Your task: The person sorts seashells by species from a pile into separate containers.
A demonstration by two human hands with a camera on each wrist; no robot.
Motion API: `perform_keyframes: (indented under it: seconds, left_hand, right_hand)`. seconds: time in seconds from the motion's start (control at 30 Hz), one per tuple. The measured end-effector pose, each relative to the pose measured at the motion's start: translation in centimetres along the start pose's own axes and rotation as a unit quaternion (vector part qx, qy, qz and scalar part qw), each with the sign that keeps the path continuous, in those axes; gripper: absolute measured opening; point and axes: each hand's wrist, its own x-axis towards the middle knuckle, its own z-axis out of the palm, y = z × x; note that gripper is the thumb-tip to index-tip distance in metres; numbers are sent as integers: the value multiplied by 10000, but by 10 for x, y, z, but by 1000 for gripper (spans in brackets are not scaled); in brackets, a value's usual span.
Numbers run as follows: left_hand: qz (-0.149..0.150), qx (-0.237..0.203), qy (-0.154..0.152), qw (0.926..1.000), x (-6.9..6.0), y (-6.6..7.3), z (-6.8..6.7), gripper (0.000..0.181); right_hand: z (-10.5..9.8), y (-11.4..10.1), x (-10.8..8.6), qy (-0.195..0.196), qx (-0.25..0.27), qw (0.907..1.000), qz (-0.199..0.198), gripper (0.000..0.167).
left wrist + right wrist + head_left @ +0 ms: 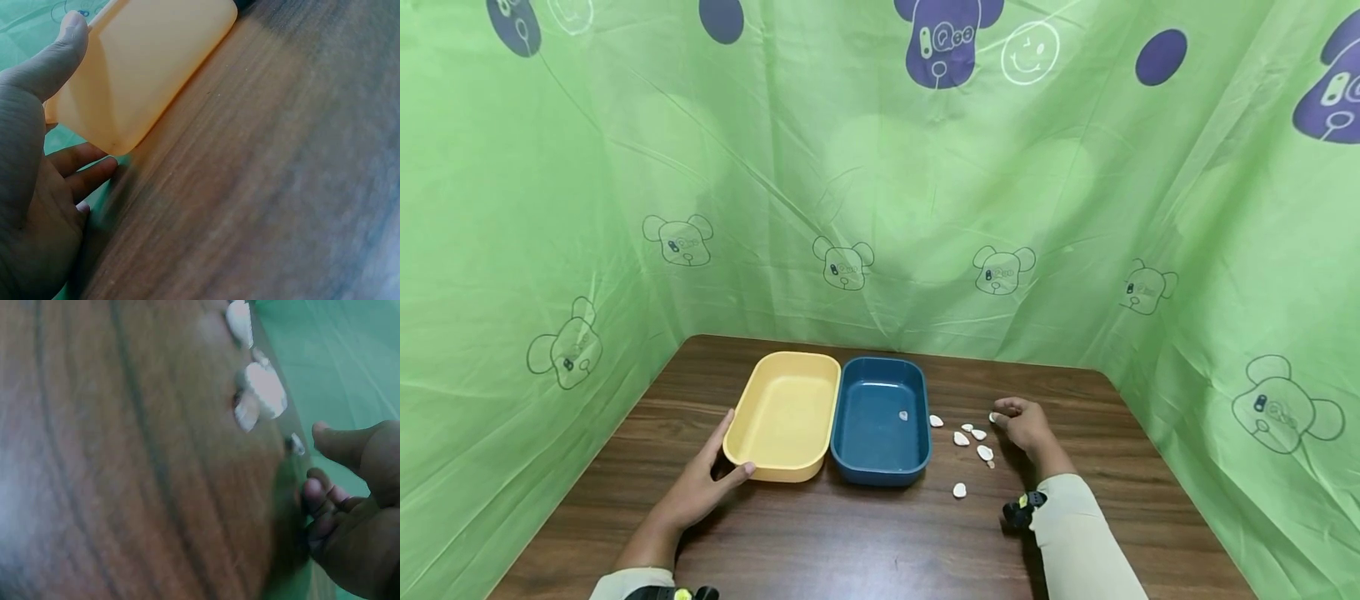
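My left hand (695, 490) (44, 169) holds the near left corner of the yellow tray (784, 473) (156, 69), thumb at the near wall and fingers along the left side. At the right, my right hand (1026, 429) (356, 500) is low over the table, thumb and fingertips beside a small white shell-like piece (992, 417). The right wrist view shows a gap between thumb and fingers, with a small piece (297, 445) near the thumb tip. Several more white pieces (961, 438) (265, 389) lie between that hand and the blue tray (880, 477).
The blue tray stands against the yellow tray's right side and has one small pale piece (903, 415) inside. Nearer the front of the brown wooden table (850, 550) lies a single white piece (959, 491). Green printed cloth (917, 183) hangs behind and at both sides.
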Motion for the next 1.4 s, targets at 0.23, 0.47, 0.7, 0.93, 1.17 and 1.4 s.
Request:
perform_keyframes:
  seconds: [0.23,0.47,0.7,0.93,1.17,1.4]
  left_hand:
    - [-30,-18,-3,10000,0,0,0,105]
    - [-109,5,-40,9999,0,-1,-1,105]
    - [-108,40,-40,9999,0,-2,-1,105]
    - [-41,3,-24,10000,0,-1,-1,105]
    - [-47,4,-7,10000,0,1,-1,104]
    - [-35,-62,-47,10000,0,2,-1,104]
  right_hand:
    - [-5,12,3,-62,-327,9988,-348,34]
    - [-6,18,5,-139,-642,9968,-462,35]
    - [-2,17,2,-127,-744,9958,-526,31]
    - [2,16,2,-6,-807,9947,-643,24]
    - [4,18,2,94,-917,9937,-629,17]
    - [7,19,1,209,-772,9950,-597,13]
